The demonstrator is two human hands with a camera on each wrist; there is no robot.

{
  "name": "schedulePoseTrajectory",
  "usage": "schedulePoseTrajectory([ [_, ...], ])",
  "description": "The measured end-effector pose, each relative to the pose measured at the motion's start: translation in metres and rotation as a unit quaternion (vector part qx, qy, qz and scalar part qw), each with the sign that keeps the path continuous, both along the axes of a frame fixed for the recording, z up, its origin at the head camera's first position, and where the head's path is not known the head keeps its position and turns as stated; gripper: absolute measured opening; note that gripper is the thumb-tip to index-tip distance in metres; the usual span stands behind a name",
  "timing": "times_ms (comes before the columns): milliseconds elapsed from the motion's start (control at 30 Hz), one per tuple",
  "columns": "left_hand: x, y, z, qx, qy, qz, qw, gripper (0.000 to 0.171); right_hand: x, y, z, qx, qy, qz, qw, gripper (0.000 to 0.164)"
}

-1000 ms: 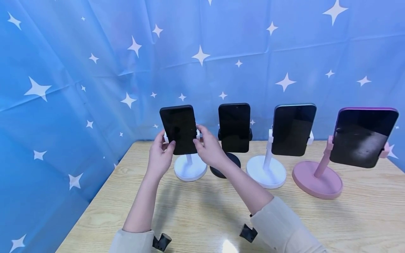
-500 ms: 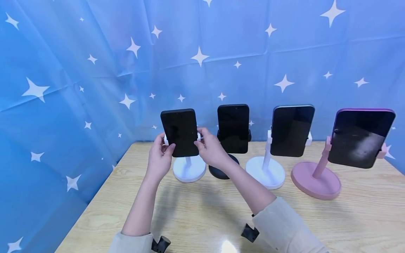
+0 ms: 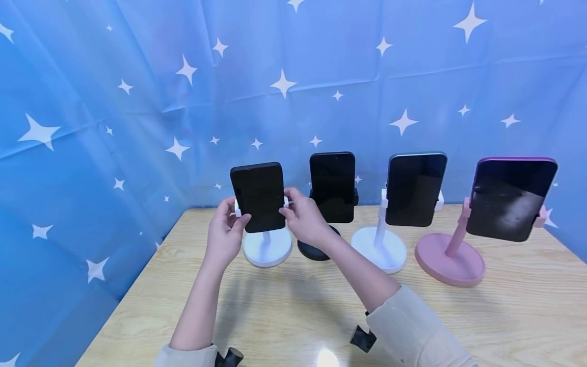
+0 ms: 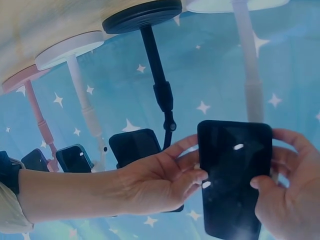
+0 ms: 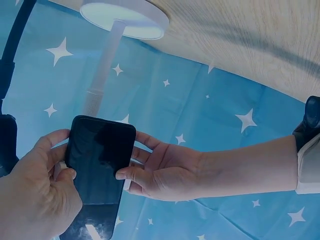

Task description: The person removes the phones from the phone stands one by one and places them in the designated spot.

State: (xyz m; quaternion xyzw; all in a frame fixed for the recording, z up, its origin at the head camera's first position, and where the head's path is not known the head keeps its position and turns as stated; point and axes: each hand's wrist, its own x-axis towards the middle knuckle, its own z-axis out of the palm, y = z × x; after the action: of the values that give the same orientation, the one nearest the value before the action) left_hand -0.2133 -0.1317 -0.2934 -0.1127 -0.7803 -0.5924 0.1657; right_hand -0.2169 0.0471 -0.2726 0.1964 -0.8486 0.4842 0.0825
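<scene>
A black smartphone (image 3: 258, 196) sits upright, slightly tilted, between the white clamp ends of the leftmost phone stand (image 3: 267, 250). My left hand (image 3: 223, 234) holds its left edge, thumb on the front near the lower corner and fingers reaching behind. On the opposite edge, my right hand (image 3: 306, 218) pinches the phone beside the clamp, thumb in front. Both wrist views show the two hands about the phone (image 4: 235, 180), its dark screen facing the cameras. Behind the phone, the back of the clamp and most fingertips are hidden.
To the right stand a phone in a black stand (image 3: 332, 188), one in a white stand (image 3: 415, 191) and one in a pink stand (image 3: 511, 199). The wooden table (image 3: 284, 311) ends at a blue star-patterned curtain (image 3: 247, 112). The black stand is close to my right forearm.
The held phone has come down a little, its top edge lower than before, and both hands have moved down with it. The view has shifted slightly; the other phones stay in their stands.
</scene>
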Motion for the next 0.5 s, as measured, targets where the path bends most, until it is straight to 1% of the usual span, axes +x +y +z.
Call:
schedulePoseTrajectory([
  [267,0.0037,-0.0022,-0.0013,-0.012,0.005,0.0,0.9999,0.033,0.0024,0.0002,-0.0003,0.006,0.015,-0.005,1.0,0.038],
  [367,0.0052,-0.0021,-0.0011,-0.012,0.004,0.0,0.9999,0.034,0.0029,0.0013,-0.0002,0.004,0.017,0.0,1.0,0.037],
  [500,0.0055,-0.001,-0.0003,-0.009,0.016,-0.006,0.9998,0.034,0.0028,0.0036,0.0002,-0.006,0.022,0.012,1.0,0.034],
])
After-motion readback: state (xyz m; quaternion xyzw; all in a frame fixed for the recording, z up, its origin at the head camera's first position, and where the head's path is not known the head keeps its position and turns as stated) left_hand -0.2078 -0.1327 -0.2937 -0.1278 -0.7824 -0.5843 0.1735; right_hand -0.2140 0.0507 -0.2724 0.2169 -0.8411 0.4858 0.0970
